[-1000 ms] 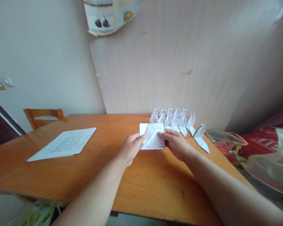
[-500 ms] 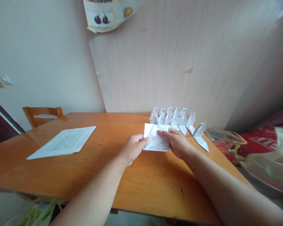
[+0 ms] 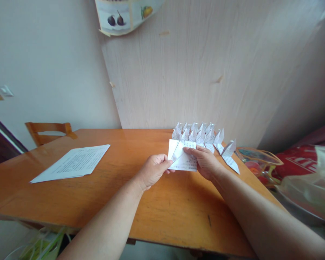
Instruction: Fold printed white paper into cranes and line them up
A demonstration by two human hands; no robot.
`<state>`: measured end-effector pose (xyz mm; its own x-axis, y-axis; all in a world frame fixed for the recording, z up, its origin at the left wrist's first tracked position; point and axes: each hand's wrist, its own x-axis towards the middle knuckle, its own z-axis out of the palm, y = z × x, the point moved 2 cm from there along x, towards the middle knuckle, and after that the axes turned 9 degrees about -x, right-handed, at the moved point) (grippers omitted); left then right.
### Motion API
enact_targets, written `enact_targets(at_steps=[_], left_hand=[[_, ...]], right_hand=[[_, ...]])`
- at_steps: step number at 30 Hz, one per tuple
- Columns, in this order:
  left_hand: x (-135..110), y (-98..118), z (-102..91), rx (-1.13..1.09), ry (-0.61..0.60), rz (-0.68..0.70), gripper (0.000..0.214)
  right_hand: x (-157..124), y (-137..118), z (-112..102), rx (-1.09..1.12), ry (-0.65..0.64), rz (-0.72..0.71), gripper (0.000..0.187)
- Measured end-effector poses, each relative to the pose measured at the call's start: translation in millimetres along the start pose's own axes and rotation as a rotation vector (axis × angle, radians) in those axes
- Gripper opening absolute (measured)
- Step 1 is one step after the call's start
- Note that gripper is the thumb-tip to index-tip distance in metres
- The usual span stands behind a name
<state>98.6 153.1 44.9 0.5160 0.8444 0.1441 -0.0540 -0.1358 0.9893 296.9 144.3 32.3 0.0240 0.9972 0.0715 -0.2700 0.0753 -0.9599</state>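
Note:
A folded sheet of printed white paper [image 3: 184,161] is held up between my two hands above the table, a diagonal fold line running across its left part. My left hand [image 3: 156,169] pinches its lower left edge, thumb on top. On the other side my right hand [image 3: 206,161] grips the right edge, its thumb lying across the face of the paper. Just behind stand several folded paper figures [image 3: 197,134] in rows. One more figure [image 3: 229,148] stands at the right with a pointed flap stretched toward me.
A stack of printed sheets [image 3: 76,163] lies on the left of the wooden table [image 3: 119,202]. Behind it is a wooden chair [image 3: 47,127]. Bags, one red [image 3: 298,162], crowd the table's right edge. A wall panel [image 3: 162,79] rises behind the table.
The folded paper has moved slightly right and up in my hands. My left thumb and fingers now sit lower on its left edge. The paper figures and the stack stay put.

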Motion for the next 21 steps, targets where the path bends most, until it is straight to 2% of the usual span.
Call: enact_targets(at_steps=[6, 12, 16, 21], left_hand=[[2.5, -2.1, -1.1, -0.044, -0.008, -0.01, 0.021], [4.4, -1.4, -2.4, -0.14, 0.028, -0.003, 0.034], [2.1, -0.2, 0.3, -0.111, -0.006, -0.031, 0.033], [1.0, 0.7, 1.7, -0.069, 0.038, -0.047, 0.033]], right_hand=[[-0.9, -2.2, 0.1, -0.003, -0.004, -0.002, 0.032], [-2.6, -4.5, 4.1, 0.015, -0.004, 0.001, 0.03], [-4.4, -5.8, 6.5, -0.024, -0.003, -0.029, 0.029], [-3.4, -4.1, 5.9, -0.051, -0.001, -0.032, 0.027]])
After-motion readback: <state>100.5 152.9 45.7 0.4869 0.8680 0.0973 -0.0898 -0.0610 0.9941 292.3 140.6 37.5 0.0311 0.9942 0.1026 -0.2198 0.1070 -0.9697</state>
